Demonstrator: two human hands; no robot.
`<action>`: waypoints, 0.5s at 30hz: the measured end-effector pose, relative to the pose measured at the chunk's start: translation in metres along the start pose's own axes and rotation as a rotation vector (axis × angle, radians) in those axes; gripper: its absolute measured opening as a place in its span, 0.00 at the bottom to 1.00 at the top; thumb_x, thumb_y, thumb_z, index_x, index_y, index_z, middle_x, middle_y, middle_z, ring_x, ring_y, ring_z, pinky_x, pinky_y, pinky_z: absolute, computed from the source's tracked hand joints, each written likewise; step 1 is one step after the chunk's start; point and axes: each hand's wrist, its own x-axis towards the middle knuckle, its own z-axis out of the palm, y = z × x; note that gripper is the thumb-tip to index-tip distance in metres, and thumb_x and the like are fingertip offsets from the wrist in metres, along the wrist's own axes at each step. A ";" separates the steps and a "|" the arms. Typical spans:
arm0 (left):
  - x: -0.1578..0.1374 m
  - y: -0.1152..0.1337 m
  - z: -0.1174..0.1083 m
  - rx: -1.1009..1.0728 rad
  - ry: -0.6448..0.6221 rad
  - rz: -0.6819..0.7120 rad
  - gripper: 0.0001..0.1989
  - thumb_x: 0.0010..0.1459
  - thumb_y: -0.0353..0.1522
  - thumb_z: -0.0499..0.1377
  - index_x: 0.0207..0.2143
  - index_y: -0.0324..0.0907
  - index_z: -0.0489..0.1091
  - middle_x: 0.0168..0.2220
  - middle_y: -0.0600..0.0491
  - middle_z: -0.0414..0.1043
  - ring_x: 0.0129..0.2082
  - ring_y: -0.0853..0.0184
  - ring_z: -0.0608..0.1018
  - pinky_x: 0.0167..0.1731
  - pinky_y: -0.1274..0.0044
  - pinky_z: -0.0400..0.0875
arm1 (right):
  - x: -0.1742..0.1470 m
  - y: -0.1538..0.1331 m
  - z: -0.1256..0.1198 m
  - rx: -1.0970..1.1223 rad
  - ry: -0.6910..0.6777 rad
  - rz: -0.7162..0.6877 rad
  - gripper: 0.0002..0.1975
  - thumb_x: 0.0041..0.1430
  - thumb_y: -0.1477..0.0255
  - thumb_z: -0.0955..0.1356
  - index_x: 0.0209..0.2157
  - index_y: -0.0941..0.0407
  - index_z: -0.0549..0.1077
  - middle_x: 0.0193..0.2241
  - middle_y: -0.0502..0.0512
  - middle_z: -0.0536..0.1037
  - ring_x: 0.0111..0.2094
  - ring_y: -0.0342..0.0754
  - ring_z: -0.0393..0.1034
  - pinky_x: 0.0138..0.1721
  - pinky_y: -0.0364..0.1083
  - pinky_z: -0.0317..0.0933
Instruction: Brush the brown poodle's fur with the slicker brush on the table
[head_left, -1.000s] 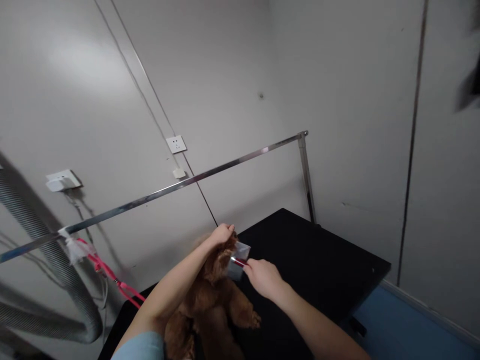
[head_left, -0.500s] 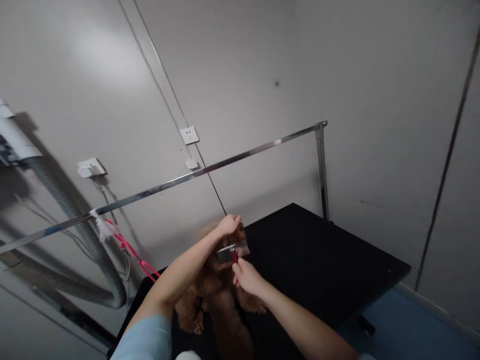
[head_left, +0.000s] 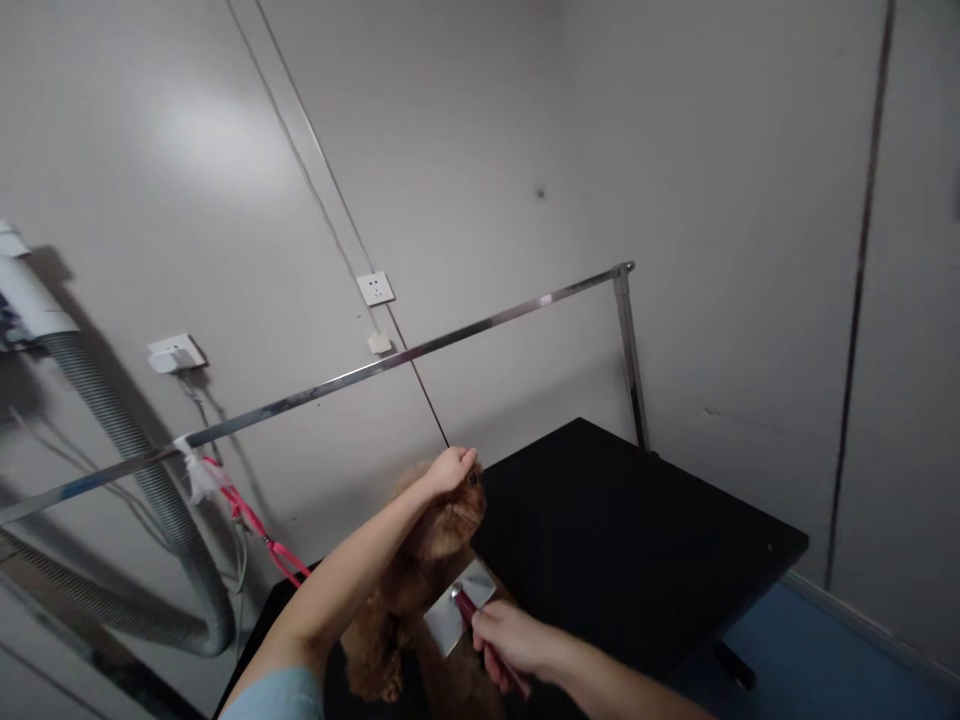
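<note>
A curly brown dog (head_left: 439, 530) is on the black grooming table, its head turned to the right. My left hand (head_left: 452, 468) is closed on top of its head, thumb toward the right; the fingers' far side is hidden. My right hand (head_left: 506, 640) grips the dark red handle of a slicker brush (head_left: 459, 606). The brush's flat pale back faces me, and its pins are hidden. It lies in front of the dog's chest, below the head; whether it touches the fur I cannot tell.
A metal bar (head_left: 352, 376) spans the black table (head_left: 622, 540), with a pink leash (head_left: 259, 520) tied at its left. A grey ribbed hose (head_left: 142, 450) hangs by the wall at left. Wall sockets (head_left: 376, 288) sit behind the bar.
My right hand has brought the slicker brush down from beside the dog's muzzle to its chest, turning its back toward me. The dog's face now shows more. My left hand stays on the head.
</note>
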 end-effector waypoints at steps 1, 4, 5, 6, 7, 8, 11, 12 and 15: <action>-0.002 0.001 0.000 -0.009 -0.012 0.009 0.27 0.58 0.45 0.43 0.24 0.35 0.71 0.20 0.51 0.70 0.21 0.68 0.70 0.25 0.78 0.61 | 0.001 0.001 0.004 0.068 0.027 -0.080 0.17 0.61 0.57 0.55 0.30 0.57 0.61 0.11 0.45 0.67 0.10 0.39 0.59 0.15 0.37 0.51; -0.007 0.001 0.002 -0.009 -0.038 0.026 0.26 0.57 0.45 0.44 0.23 0.36 0.71 0.19 0.51 0.69 0.21 0.69 0.69 0.25 0.78 0.61 | 0.005 -0.006 0.013 0.279 0.198 -0.331 0.17 0.60 0.55 0.57 0.33 0.56 0.60 0.17 0.47 0.72 0.16 0.41 0.66 0.20 0.38 0.56; -0.008 0.001 0.003 -0.002 -0.039 0.028 0.25 0.56 0.45 0.45 0.23 0.36 0.71 0.19 0.51 0.69 0.21 0.69 0.69 0.25 0.78 0.60 | 0.006 -0.007 0.015 0.304 0.190 -0.295 0.17 0.60 0.56 0.57 0.33 0.56 0.59 0.18 0.49 0.73 0.18 0.42 0.68 0.21 0.39 0.57; -0.008 0.001 0.004 0.006 -0.039 0.030 0.25 0.56 0.45 0.45 0.22 0.36 0.70 0.19 0.52 0.69 0.21 0.69 0.69 0.25 0.78 0.60 | 0.007 -0.005 0.017 0.302 0.130 -0.197 0.16 0.60 0.57 0.58 0.32 0.57 0.60 0.17 0.50 0.73 0.18 0.43 0.68 0.22 0.40 0.58; -0.009 0.001 0.005 0.011 -0.041 0.030 0.25 0.56 0.46 0.45 0.22 0.36 0.70 0.19 0.52 0.68 0.21 0.69 0.69 0.25 0.78 0.60 | 0.008 -0.002 0.018 0.286 0.032 -0.071 0.17 0.61 0.57 0.57 0.31 0.57 0.60 0.16 0.51 0.72 0.16 0.43 0.67 0.21 0.40 0.58; -0.010 0.001 0.005 0.015 -0.044 0.029 0.26 0.56 0.46 0.45 0.22 0.36 0.70 0.18 0.52 0.68 0.21 0.69 0.69 0.25 0.78 0.60 | 0.007 0.001 0.020 0.278 -0.069 0.033 0.17 0.61 0.58 0.56 0.31 0.58 0.61 0.15 0.51 0.72 0.14 0.43 0.66 0.20 0.41 0.57; -0.012 0.000 0.005 0.003 -0.068 0.042 0.26 0.56 0.46 0.45 0.22 0.36 0.70 0.19 0.51 0.69 0.21 0.68 0.69 0.25 0.78 0.61 | 0.002 0.004 0.020 0.373 -0.132 -0.047 0.18 0.61 0.57 0.57 0.33 0.58 0.63 0.19 0.53 0.74 0.16 0.43 0.68 0.23 0.42 0.60; -0.012 0.000 0.005 -0.008 -0.087 0.053 0.26 0.56 0.46 0.44 0.23 0.36 0.70 0.20 0.51 0.69 0.21 0.68 0.69 0.25 0.78 0.61 | 0.000 0.001 0.018 0.411 -0.074 -0.152 0.16 0.61 0.58 0.58 0.35 0.58 0.62 0.23 0.54 0.76 0.19 0.44 0.70 0.25 0.43 0.61; -0.014 -0.004 0.002 -0.006 -0.115 0.067 0.26 0.57 0.46 0.43 0.24 0.36 0.70 0.20 0.52 0.69 0.21 0.69 0.69 0.25 0.78 0.61 | -0.005 -0.011 0.013 0.399 -0.026 -0.170 0.14 0.60 0.60 0.61 0.34 0.58 0.63 0.26 0.55 0.77 0.25 0.45 0.73 0.29 0.44 0.62</action>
